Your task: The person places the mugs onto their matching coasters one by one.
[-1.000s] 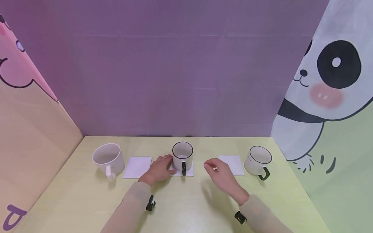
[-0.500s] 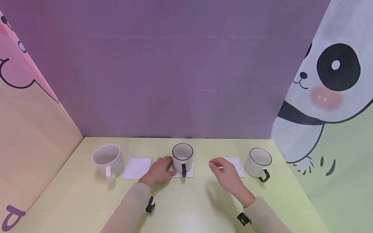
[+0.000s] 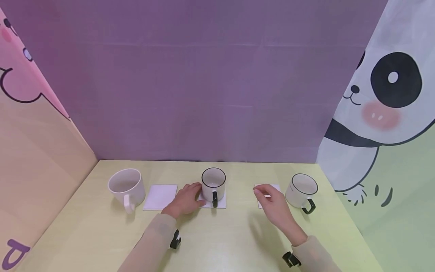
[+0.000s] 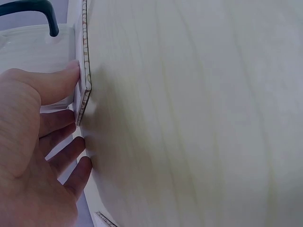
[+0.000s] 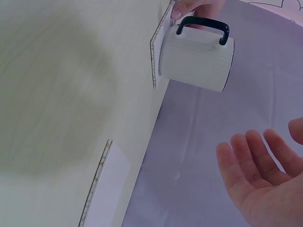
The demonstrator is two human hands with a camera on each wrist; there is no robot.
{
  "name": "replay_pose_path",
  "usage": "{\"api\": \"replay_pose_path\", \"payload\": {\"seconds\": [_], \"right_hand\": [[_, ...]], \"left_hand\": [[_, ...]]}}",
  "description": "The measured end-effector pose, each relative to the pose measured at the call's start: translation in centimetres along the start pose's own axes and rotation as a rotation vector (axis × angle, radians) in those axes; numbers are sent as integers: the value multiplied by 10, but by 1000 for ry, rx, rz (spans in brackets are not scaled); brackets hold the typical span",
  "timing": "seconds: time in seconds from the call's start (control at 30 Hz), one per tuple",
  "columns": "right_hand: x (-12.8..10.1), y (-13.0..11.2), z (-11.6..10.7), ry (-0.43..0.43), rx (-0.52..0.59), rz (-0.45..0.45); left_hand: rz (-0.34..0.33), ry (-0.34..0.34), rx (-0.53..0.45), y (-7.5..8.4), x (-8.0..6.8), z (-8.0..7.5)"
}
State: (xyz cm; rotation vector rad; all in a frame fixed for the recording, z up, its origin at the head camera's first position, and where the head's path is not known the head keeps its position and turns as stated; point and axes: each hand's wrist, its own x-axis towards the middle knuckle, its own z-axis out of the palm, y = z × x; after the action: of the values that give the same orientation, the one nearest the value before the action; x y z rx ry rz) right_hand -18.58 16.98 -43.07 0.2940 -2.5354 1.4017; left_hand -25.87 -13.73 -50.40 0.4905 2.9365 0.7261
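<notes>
My left hand (image 3: 185,198): rests on the bench (image 3: 217,241) at the left edge of the middle coaster (image 3: 220,202); in the left wrist view my thumb (image 4: 57,82) presses against that coaster's edge, the other fingers lying straight and relaxed beside it. It grips nothing.
My right hand (image 3: 273,204): held above the bench over the right coaster (image 3: 268,187), fingers loosely bent, palm open in the right wrist view (image 5: 265,184). It holds nothing and touches nothing that I can see.
Middle mug (image 3: 213,184): white with a dark rim and dark handle, upright on the middle coaster, handle turned towards me. Just right of my left hand's fingertips; whether they touch it I cannot tell.
Middle coaster: white square, flat on the bench under the middle mug.
Right coaster: white square, flat on the bench, largely hidden by my right hand.
Right mug (image 3: 302,190): white, dark rim and handle, upright on the bench just right of the right coaster, handle towards me and to the right.
Left coaster (image 3: 159,196): white square, bare, just left of my left hand.
Left mug (image 3: 126,187): all white, larger, upright on the bench just left of the left coaster.
Bench: pale yellow-green wood grain.
Surround: purple back wall (image 3: 204,94); cartoon panels at either side, a panda (image 3: 384,98) on the right.
</notes>
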Motion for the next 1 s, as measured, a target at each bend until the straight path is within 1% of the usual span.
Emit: {"api": "replay_pose_path", "payload": {"seconds": [0.33,0.6,0.73,0.9,1.0], "right_hand": [[-3,2,-10,56,-1,-4],[-3,7,-17,118,-44,-43],[-5,9,-20,149,-48,-57],[-7,13,-25,197,-63,-99],[-8,15,-30,217,-75,-100]], "left_hand": [[0,4,3,-1,0,1],[-3,0,-1,0,1,2],[0,4,3,-1,1,1],[0,8,0,0,0,1],[1,12,2,0,-1,1]]}}
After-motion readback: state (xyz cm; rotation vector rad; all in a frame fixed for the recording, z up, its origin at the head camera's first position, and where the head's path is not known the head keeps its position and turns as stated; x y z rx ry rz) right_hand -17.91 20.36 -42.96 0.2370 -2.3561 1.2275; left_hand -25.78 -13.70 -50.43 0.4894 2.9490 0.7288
